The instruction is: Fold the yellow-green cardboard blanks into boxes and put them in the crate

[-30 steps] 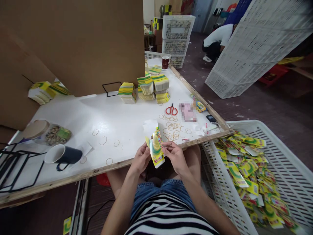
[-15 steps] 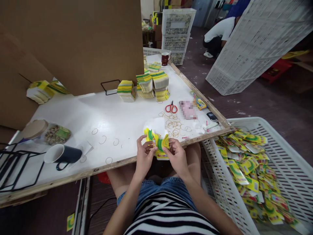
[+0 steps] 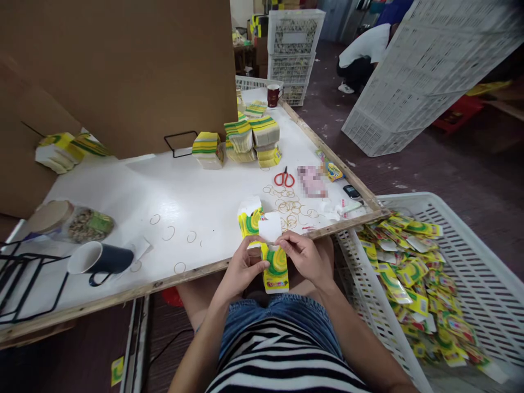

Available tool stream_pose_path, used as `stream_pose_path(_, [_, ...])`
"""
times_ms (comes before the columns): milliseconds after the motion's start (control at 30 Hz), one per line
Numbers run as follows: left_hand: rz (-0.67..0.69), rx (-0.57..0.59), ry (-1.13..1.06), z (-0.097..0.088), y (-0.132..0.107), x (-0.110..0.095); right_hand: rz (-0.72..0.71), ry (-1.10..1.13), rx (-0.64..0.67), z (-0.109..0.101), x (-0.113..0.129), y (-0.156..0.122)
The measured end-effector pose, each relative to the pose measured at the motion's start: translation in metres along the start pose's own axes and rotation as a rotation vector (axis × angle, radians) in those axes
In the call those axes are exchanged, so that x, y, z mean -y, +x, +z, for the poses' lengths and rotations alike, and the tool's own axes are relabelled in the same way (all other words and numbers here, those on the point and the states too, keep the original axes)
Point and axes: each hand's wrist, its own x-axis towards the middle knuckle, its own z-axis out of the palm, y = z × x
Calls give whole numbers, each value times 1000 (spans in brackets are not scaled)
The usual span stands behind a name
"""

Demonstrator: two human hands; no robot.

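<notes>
Over my lap, at the table's front edge, I hold a yellow and green carton (image 3: 275,273) with its white top flap raised. My left hand (image 3: 244,267) grips the carton's left side, thumb on the printed front. The fingers of my right hand (image 3: 305,257) are pinched at its upper right corner, by the flap. Just behind, more of the same flat cartons (image 3: 248,217) lie on the table, partly covered by my left hand and the held carton.
Rubber bands (image 3: 290,206) lie scattered near red-handled scissors (image 3: 284,177). Bundled cartons (image 3: 265,131) are stacked at the back. A dark mug (image 3: 112,257) lies on its side at left. Right of the table, a white crate (image 3: 446,204) holds many cartons. Someone in a white shirt (image 3: 364,46) crouches beyond.
The carton between my hands has come down toward my lap and now shows its printed front, flap up. Both hands have lowered slightly. More cartons now show on the table behind it.
</notes>
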Motion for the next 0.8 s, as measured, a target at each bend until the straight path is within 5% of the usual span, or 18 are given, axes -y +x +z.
stream_pose_path(133, [7, 0, -19, -2, 3, 4, 46, 116, -36, 4, -3, 2])
stream_pose_path(300, [27, -79, 112, -5, 5, 8, -63, -64, -13, -5, 3, 5])
stream_pose_path(400, [56, -152, 198, -3, 5, 11, 45, -75, 72, -8, 6, 4])
stream_pose_path(533, [74, -99, 203, -1, 5, 13, 172, -149, 143, -4, 6, 4])
stream_pose_path(667, [49, -43, 146, -2, 5, 9, 138, -415, 44, 2, 7, 5])
stream_pose_path(800, [48, -94, 107, -5, 5, 3, 69, -389, 75, 4, 7, 3])
